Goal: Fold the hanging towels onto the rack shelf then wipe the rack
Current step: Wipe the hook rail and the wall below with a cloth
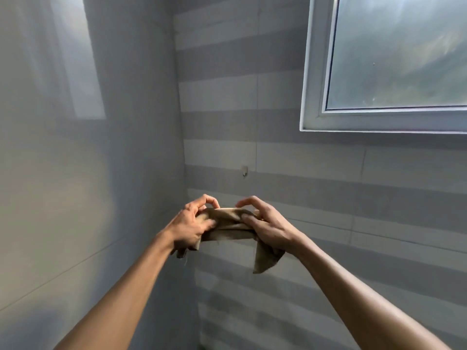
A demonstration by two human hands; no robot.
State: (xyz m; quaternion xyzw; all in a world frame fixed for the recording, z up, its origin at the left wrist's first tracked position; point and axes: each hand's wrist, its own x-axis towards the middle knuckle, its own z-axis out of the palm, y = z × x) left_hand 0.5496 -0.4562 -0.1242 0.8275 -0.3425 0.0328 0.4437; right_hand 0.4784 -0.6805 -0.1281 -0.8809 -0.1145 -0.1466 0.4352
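A small tan cloth [231, 227] is bunched and stretched between both hands, held up in front of the wall corner. My left hand [192, 224] grips its left end, fingers curled over the top edge. The right end sits in my right hand [265, 223], and a pointed corner of the cloth hangs down below that wrist. No rack and no hanging towels are in view.
A striped grey tiled wall [316, 188] stands ahead with a small hook [244, 170] on it. Top right is a white-framed frosted window [379, 120]. A plain grey wall [75, 173] closes the left side, meeting the striped one in a corner.
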